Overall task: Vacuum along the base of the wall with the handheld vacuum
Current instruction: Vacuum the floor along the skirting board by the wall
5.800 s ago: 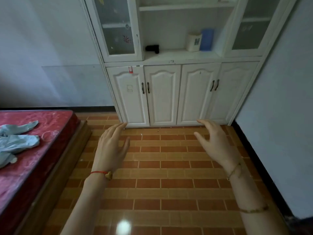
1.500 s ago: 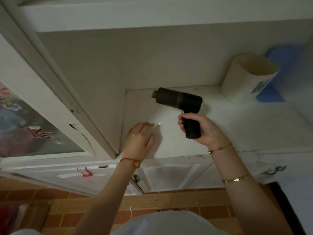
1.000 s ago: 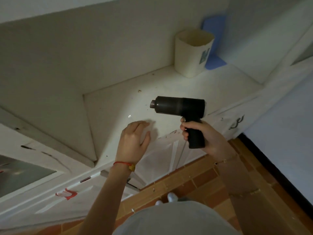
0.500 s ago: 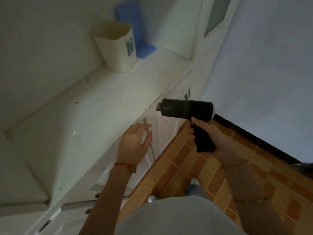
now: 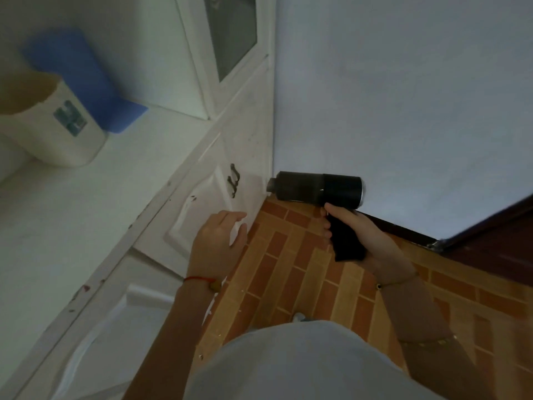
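Item 1, vacuum (image 5: 315,188): black, handheld, I see it raised over floor (image 5: 291,272), nozzle toward cabinet (image 5: 202,197), body in front of wall (image 5: 403,96).
Item 2, right hand (image 5: 357,229): fingers wrapped round vacuum's grip, below its barrel.
Item 3, left hand (image 5: 219,241): holds nothing, fingers loosely bent, beside vacuum, in front of cabinet door.
Item 4, cup (image 5: 54,122): cream, on cabinet shelf, well apart from vacuum.
Item 5, blue board (image 5: 86,79): behind cup.
Item 6, baseboard (image 5: 403,230): dark, along wall foot, behind right hand.
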Tool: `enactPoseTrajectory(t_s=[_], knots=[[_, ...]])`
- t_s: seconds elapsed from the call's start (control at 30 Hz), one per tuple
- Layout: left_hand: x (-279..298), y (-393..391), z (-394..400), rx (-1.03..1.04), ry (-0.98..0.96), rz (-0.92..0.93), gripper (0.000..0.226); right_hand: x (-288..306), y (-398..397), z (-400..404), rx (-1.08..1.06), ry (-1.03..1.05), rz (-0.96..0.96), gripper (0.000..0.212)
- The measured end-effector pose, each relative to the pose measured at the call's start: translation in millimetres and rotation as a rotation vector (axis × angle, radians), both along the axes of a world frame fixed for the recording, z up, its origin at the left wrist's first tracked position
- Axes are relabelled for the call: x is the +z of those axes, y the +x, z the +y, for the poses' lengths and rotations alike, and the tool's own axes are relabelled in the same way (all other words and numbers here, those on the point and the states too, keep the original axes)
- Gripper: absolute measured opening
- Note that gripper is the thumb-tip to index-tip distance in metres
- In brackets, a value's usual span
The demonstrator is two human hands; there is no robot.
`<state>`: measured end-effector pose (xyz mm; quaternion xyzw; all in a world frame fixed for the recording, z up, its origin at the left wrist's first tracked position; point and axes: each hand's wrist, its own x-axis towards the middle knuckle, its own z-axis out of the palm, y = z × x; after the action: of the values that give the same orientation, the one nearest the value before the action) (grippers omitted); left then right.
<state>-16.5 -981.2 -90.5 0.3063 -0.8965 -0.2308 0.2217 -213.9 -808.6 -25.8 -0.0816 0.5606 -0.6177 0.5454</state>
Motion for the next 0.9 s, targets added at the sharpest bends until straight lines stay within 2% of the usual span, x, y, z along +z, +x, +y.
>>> enactPoseTrajectory(t_s=[0.4,0.63,0.77,0.9], knots=[[-3.4,-126.7,-11.9,-0.071,0.054,0.003,0.037,-12.2,-114.4,12.9,-0.106,0.006,-0.074,0.022],[-9.9,-200.7,-61.2,-0.137,0.062,-0.012,0.032,-25.3,-176.8,-30.1,-0.175,-0.016,-0.093,0.023],[-7.0,-244.4,-103.3,-0.163,0.049,-0.039,0.028,-24.0,-212.9,-68.9,-0.19,-0.031,-0.067,0.033],[-5.8,-278.2,-140.8,-0.2,0.069,-0.069,0.031,-23.0,-239.1,-101.6,-0.221,-0.068,-0.082,0.026]])
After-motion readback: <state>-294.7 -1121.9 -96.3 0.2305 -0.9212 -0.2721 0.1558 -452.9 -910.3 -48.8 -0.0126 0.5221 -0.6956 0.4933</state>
